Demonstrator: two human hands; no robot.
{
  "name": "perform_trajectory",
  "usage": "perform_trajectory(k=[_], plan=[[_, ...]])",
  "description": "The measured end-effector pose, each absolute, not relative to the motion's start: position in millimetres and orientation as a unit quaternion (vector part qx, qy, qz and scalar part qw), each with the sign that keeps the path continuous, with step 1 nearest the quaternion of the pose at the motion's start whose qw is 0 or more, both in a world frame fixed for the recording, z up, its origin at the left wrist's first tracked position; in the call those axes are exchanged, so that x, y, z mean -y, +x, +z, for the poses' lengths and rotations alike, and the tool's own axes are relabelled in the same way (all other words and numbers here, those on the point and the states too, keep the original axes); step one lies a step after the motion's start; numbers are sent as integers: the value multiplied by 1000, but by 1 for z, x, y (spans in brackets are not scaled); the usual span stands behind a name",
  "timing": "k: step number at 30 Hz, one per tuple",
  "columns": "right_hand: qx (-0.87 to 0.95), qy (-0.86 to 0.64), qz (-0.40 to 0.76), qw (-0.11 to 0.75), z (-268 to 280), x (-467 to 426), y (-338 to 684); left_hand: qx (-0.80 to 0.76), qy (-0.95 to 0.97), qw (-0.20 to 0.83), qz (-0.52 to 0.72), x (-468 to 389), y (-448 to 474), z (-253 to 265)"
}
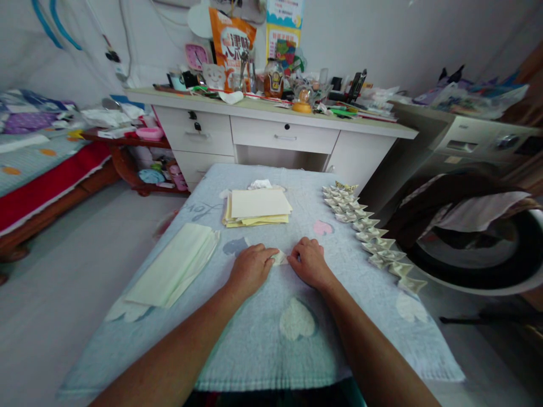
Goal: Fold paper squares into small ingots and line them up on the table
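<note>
A small folded piece of pale paper (280, 258) lies on the cloth-covered table between my hands. My left hand (253, 265) is closed on its left end, thumb and fingers pressed together. My right hand (309, 260) has curled fingers, with the fingertips at the paper's right end. Beyond them rests a stack of cream and yellow paper sheets (261, 203). To the left is a pile of long pale green sheets (173, 265). Along the right side runs a row of folded paper pieces (373, 237) with pointed ends.
The table (254, 362) wears a blue cloth with heart shapes. Behind it stands a white desk (284, 135) crowded with jars, a pink clock and an orange packet. An open front-loading washing machine (479, 135) is at the right, a bed (51, 164) at the left.
</note>
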State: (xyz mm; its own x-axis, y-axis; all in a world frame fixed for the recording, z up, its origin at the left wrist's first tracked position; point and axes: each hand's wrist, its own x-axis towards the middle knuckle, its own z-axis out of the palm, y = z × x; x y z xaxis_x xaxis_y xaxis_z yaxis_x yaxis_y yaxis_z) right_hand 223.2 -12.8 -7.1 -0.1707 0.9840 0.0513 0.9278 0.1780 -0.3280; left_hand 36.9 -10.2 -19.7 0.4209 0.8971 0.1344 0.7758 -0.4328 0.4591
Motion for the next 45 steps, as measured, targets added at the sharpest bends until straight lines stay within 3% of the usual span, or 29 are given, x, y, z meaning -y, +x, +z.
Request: perform_trajectory(k=[17, 33, 45], plan=[[764, -625, 29, 157, -11, 22, 206, -520, 824, 140, 176, 13, 39, -19], [745, -652, 64, 129, -10, 17, 247, -539, 814, 148, 156, 13, 38, -17], [785, -591, 86, 167, -7, 19, 217, -519, 813, 142, 220, 11, 35, -19]])
